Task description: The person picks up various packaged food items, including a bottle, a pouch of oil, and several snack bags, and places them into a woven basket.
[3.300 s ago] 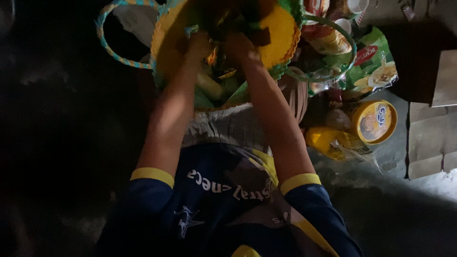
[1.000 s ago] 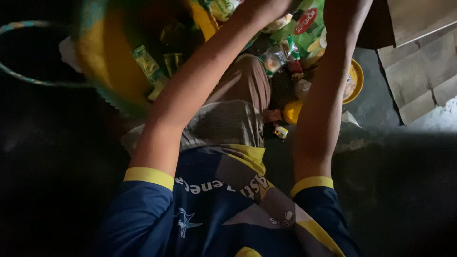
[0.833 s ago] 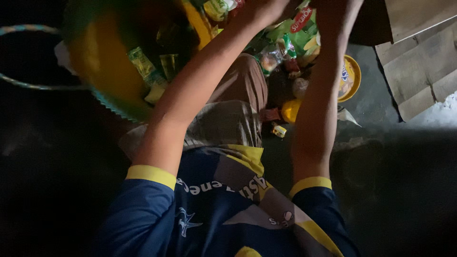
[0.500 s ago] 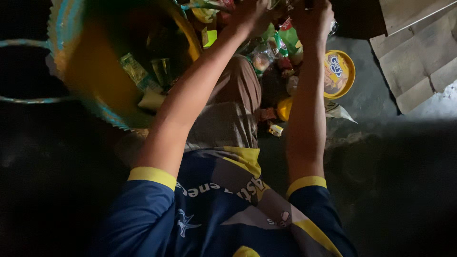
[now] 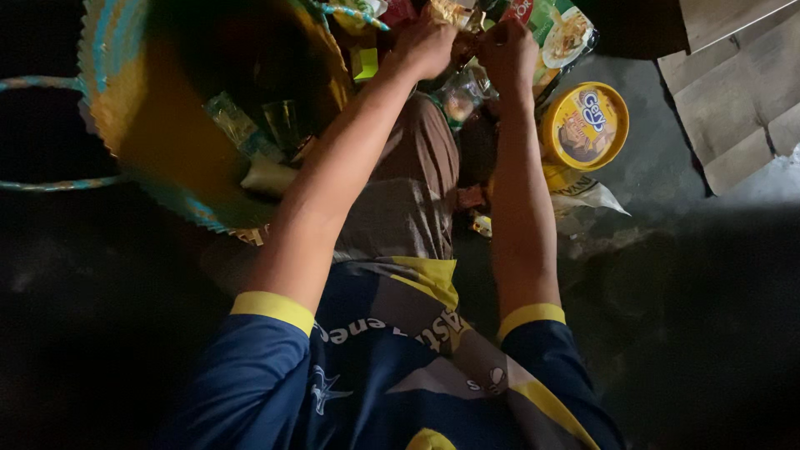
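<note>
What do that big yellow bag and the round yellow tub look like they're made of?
The bag looks woven from plastic strips: a plaited yellow wall with turquoise edging and loop handles, slightly glossy. The tub seems moulded plastic, smooth and shiny, with a printed lid. The packet both hands pinch glints like crinkled foil, though it is dim.

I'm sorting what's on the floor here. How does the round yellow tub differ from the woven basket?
The tub is small, smooth and closed with a printed lid; the basket is much larger, woven, open-topped, with packets showing inside. The tub lies to the right of the right hand; the basket sits left of the left hand. The basket has blue-green trim and loop handles; the tub shows no handle. Both are mostly yellow and round-rimmed.
</note>
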